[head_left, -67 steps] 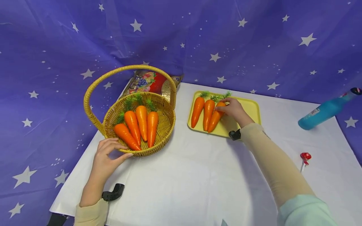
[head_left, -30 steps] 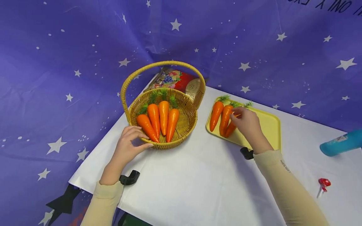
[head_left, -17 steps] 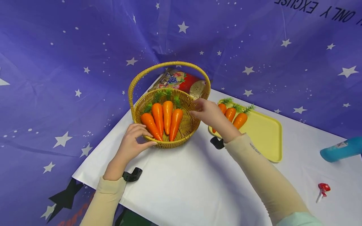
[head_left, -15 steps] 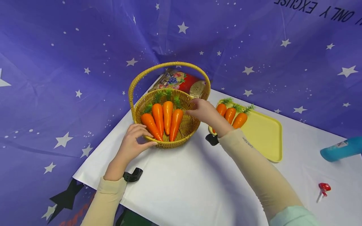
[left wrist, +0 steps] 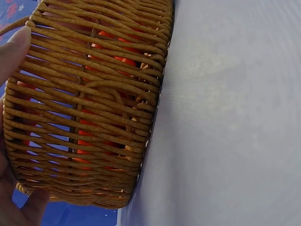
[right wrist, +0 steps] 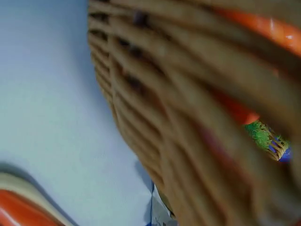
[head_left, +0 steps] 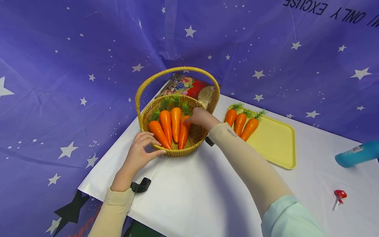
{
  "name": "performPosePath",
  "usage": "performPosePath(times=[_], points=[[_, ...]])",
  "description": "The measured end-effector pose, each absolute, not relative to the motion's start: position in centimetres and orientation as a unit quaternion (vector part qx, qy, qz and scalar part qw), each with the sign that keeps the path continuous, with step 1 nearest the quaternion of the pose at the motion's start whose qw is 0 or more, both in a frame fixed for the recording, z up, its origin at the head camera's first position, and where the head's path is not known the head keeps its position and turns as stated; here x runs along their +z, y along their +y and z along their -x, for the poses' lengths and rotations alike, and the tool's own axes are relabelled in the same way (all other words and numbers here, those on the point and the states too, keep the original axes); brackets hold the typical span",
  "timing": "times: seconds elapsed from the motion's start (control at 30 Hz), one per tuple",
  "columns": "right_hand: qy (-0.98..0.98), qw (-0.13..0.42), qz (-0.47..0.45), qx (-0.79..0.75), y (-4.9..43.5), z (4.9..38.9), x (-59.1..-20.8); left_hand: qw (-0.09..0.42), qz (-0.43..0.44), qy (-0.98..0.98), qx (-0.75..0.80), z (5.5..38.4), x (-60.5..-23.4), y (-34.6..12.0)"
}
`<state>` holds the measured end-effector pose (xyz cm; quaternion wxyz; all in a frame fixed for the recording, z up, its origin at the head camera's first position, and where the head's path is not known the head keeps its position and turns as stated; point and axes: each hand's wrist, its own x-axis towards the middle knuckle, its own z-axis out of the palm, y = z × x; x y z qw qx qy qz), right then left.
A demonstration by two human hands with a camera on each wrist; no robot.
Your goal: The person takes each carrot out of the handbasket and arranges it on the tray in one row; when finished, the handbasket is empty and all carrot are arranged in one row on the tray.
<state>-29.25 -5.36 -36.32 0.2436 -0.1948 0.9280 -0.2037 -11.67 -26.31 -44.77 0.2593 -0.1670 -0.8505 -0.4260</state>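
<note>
A yellow wicker basket [head_left: 190,152] with a tall arched handle holds several orange carrots with green feathery tops. My left hand [head_left: 138,152] grips its near left rim, thumb outside and fingers over the edge; the left wrist view shows that thumb [left wrist: 18,44] against the weave. Inside the basket, my right hand [head_left: 201,118] pinches the upper part of the rightmost carrot [head_left: 184,135], its other fingers mostly hidden. Three more carrots, among them the right one [head_left: 249,129], lie on a yellow tray [head_left: 275,141], partly behind the right forearm.
A red and gold fruit-printed package [head_left: 192,87] lies behind the basket. To the right are a blue bottle [head_left: 355,154] on its side and a red lollipop [head_left: 340,194]. Purple starry cloth [head_left: 254,39] hangs behind the white-covered table [head_left: 183,191].
My right hand has let go of the third carrot on the tray and moved left into the basket, onto the rightmost carrot there. The left hand stays on the rim; the head view has shifted.
</note>
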Motion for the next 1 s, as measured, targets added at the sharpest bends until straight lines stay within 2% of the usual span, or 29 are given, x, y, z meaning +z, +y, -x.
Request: performPosePath(times=[0.2,0.53,1.0], points=[[0.922,0.273,0.182,-0.205,-5.7,29.2,-36.2,0.265,0.169,-0.849,-0.424,11.6,-44.6,-26.4],[0.923,0.239,0.135,-0.269,-6.3,28.9,-37.9,0.258,0.163,-0.850,-0.430,11.6,-44.8,-26.3],[0.874,0.266,0.106,-0.392,-5.8,28.8,-37.8,0.256,0.160,-0.853,-0.427,11.6,-44.8,-26.3]])
